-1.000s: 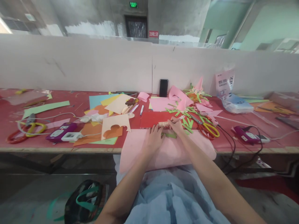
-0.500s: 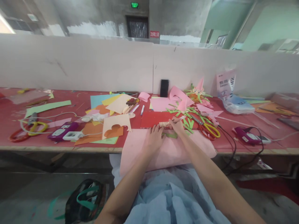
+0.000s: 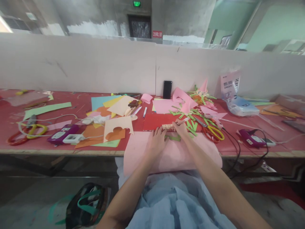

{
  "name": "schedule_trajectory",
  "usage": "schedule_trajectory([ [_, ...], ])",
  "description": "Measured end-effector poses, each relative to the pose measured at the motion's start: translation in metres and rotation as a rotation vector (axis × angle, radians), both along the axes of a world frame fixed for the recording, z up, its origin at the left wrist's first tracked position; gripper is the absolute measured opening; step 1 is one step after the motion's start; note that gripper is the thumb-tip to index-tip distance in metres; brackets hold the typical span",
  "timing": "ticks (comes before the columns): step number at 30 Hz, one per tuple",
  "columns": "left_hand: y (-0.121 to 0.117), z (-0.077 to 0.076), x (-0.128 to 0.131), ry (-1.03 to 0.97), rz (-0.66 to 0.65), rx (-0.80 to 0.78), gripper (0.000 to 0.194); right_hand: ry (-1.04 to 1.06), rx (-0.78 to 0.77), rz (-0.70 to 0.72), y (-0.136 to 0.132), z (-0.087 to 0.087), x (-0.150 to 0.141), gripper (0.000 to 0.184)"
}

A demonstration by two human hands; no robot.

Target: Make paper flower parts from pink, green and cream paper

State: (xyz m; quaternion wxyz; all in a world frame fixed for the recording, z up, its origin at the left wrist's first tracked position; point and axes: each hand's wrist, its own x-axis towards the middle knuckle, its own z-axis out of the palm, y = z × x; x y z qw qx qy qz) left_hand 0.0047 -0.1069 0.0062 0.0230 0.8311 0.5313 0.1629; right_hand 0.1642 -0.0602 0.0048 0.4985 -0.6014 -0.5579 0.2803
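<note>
My right hand (image 3: 181, 128) is closed around a pale pen (image 3: 184, 121), its tip at a small cream piece of paper with markings (image 3: 167, 126). My left hand (image 3: 158, 140) lies flat with fingers stretched out, its fingertips at the left end of that piece. Under the piece is a red sheet (image 3: 152, 121). A large pink sheet (image 3: 138, 152) spreads beneath both wrists and hangs over the table's front edge. Between the hands lies a green paper strip (image 3: 175, 138). Green paper cuttings (image 3: 192, 126) are scattered just right of my right hand.
Scissors with yellow and red handles (image 3: 215, 133) lie to the right, another pair (image 3: 35, 130) far left. Cut coloured papers (image 3: 97, 133) and a purple device (image 3: 63, 134) are on the left. A black phone (image 3: 167, 89) leans on the partition. A plastic pack (image 3: 241, 105) stands back right.
Both hands stay nearly in place, with only slight movement of the pen hand over the cream piece. The view shifts a little; the rest of the table looks the same.
</note>
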Motion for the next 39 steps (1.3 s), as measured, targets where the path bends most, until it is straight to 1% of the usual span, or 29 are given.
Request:
schedule_trajectory([
  [4,-0.0011,0.0028,0.0007,0.0,0.01,-0.027,0.042,-0.011,0.006,0.007,-0.0002,-0.0004,0.0003,0.024],
  [7,-0.0016,0.003,0.0008,-0.004,0.003,-0.017,0.042,-0.01,0.007,0.004,0.0003,-0.0014,0.0005,0.024],
  [12,-0.0013,0.0016,0.0006,0.001,0.007,-0.015,0.043,0.084,0.021,-0.044,0.0017,-0.0011,0.0006,0.023],
  [17,-0.0015,0.0036,0.001,0.009,0.009,-0.022,0.043,-0.011,-0.013,-0.077,-0.0005,0.0021,0.0,0.021],
  [23,-0.0028,0.0055,0.0003,0.006,0.003,-0.026,0.042,0.01,-0.012,-0.048,-0.0009,0.0009,0.0007,0.022],
  [31,-0.0016,0.0008,-0.0007,0.01,0.001,0.001,0.042,0.013,-0.011,-0.08,-0.0025,0.0069,-0.0012,0.021],
  [35,-0.0013,0.0005,-0.0007,0.016,-0.006,0.005,0.042,0.003,0.002,-0.065,-0.0027,0.0059,-0.0007,0.021],
  [39,-0.0004,0.0003,-0.001,0.019,-0.005,-0.005,0.043,-0.006,-0.001,-0.097,-0.0024,0.0044,-0.0006,0.02],
])
